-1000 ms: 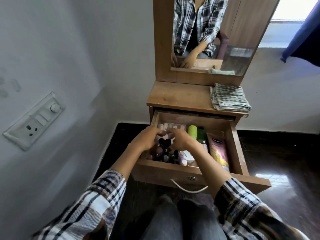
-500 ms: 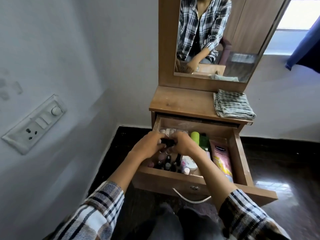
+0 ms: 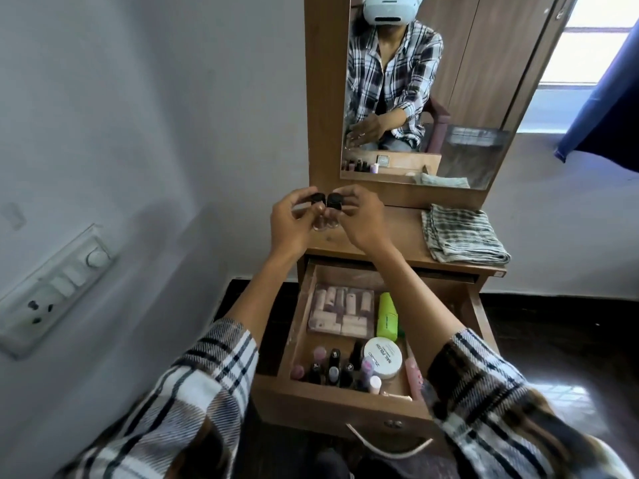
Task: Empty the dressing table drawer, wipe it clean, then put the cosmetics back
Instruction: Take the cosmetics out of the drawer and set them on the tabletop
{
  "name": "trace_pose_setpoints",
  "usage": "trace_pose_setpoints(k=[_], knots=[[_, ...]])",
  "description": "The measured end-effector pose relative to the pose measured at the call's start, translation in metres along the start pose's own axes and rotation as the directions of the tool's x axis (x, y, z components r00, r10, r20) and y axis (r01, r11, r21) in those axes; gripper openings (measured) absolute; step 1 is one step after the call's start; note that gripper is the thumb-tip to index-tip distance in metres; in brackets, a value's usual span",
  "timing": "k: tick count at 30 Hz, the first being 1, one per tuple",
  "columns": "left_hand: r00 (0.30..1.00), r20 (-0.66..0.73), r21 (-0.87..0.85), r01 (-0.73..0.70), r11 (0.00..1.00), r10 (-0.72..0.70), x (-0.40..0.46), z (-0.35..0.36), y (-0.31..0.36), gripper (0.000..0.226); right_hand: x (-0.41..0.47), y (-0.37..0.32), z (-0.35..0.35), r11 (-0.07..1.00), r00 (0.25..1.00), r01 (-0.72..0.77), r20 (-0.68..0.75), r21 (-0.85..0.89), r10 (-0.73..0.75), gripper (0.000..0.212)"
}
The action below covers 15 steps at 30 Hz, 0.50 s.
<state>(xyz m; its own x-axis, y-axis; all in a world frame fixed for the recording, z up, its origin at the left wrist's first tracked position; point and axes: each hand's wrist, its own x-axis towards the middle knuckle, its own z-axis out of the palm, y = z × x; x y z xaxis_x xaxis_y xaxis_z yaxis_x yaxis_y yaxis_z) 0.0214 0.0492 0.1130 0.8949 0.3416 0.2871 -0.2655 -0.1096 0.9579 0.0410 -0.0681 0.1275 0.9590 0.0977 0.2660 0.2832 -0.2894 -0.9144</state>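
Note:
The wooden drawer [image 3: 460, 305] stands pulled open below the dressing table top [image 3: 397, 233]. Inside lie a tray of pale lipsticks [image 3: 342, 312], a green tube [image 3: 387, 316], a round white nail polish remover tub [image 3: 383, 357], several dark nail polish bottles [image 3: 333, 368] and a pink tube [image 3: 413, 375]. My left hand [image 3: 290, 223] pinches one small black-capped bottle [image 3: 316, 198] and my right hand [image 3: 359, 219] pinches another [image 3: 334, 201]. Both are held side by side just above the back left of the table top.
A folded checked cloth [image 3: 463, 236] lies on the right of the table top. The mirror [image 3: 449, 98] rises behind it. A grey wall with a switch panel [image 3: 55, 288] is close on the left. The dark floor [image 3: 553, 340] spreads to the right.
Both hands have risen out of the drawer, each with a black-capped bottle, and now hover over the table top. The camera has tilted, so the drawer sits lower in view.

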Motion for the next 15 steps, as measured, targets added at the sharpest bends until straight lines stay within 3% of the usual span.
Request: trace_pose_setpoints(k=[6,15], knots=[[0.996,-0.083,0.025,0.015,1.000,-0.012,0.048,0.022,-0.032,0.025,0.048,0.029,0.022,1.000,0.991,0.003,-0.137,-0.027,-0.006,0.027],[0.992,-0.130,0.059,0.000,0.998,0.007,0.109,0.036,-0.071,0.025,0.108,0.062,0.048,0.999,0.986,-0.006,-0.166,-0.053,-0.003,0.044]])
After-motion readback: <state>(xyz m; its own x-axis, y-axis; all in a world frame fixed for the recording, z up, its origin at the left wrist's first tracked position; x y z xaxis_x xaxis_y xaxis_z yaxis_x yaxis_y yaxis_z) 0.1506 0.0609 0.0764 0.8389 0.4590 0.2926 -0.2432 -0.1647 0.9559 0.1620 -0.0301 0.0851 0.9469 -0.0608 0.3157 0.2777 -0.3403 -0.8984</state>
